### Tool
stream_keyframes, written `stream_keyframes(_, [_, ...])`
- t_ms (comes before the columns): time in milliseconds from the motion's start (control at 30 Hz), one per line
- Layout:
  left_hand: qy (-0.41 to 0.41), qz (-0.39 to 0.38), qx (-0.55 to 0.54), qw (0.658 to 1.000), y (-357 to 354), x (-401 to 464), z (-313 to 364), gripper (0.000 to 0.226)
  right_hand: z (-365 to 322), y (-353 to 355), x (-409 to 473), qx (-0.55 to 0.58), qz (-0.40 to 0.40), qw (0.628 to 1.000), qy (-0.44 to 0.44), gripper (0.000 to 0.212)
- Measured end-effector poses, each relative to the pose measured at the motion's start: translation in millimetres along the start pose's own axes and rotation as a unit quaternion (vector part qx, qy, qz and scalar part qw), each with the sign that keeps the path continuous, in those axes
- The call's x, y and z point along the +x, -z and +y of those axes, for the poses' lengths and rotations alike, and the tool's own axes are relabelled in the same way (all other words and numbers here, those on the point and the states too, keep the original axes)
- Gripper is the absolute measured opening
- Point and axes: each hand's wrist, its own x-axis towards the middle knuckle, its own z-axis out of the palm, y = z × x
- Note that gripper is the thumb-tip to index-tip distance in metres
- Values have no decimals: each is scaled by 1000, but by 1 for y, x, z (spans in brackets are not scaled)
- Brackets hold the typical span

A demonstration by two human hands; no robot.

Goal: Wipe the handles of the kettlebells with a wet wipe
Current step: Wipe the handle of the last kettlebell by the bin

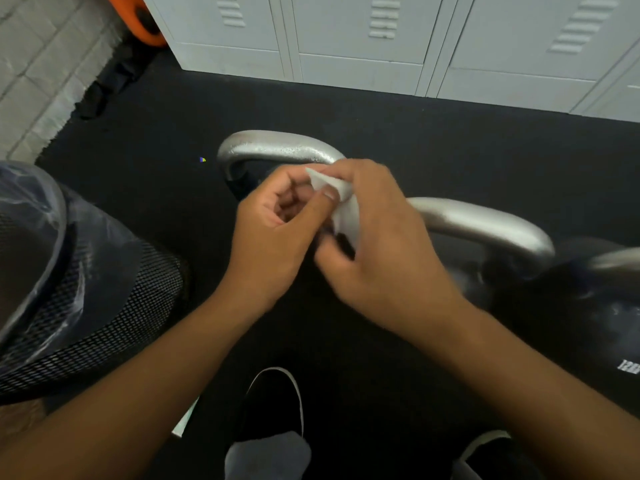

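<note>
Black kettlebells with silver handles stand on the dark floor. One handle [277, 145] arches just beyond my hands, a second handle [485, 223] curves to the right, and part of a third handle [616, 263] shows at the right edge. A white wet wipe [341, 202] is pinched between both hands above the kettlebells. My left hand [273, 233] grips its left edge with thumb and fingers. My right hand [384, 247] holds the other side, and the wipe hangs folded between them. The wipe is not touching either handle.
A black mesh bin [104, 306] lined with a clear plastic bag stands at the left. Grey lockers [381, 46] run along the back. An orange object [145, 26] sits in the far left corner by a brick wall. My shoes [277, 403] are below.
</note>
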Motion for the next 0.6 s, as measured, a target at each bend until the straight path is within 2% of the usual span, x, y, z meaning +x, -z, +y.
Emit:
stream_keyframes(100, [3, 22, 34, 999, 10, 10, 3, 6, -4, -19, -7, 70, -9, 997, -38, 87])
stream_keyframes(167, [2, 20, 55, 998, 14, 14, 5, 12, -4, -31, -9, 99, 31, 991, -84, 96])
stream_keyframes(233, [2, 19, 74, 997, 15, 17, 7, 22, -5, -39, -9, 126, 62, 982, -124, 95])
stream_keyframes(333, [22, 4, 74, 997, 15, 22, 7, 19, -3, -43, -6, 181, 90, 966, -163, 78])
stream_keyframes(467, [57, -41, 91, 993, 15, 33, 7, 24, 2, -35, -1, 216, 109, 948, -206, 24])
stream_keyframes(500, [62, -36, 106, 992, 15, 35, 6, 20, 1, -35, -1, 237, 116, 940, -216, 19])
stream_keyframes(600, [49, -14, 145, 988, 13, 36, 5, 10, -3, -40, -5, 329, 157, 893, -263, 31])
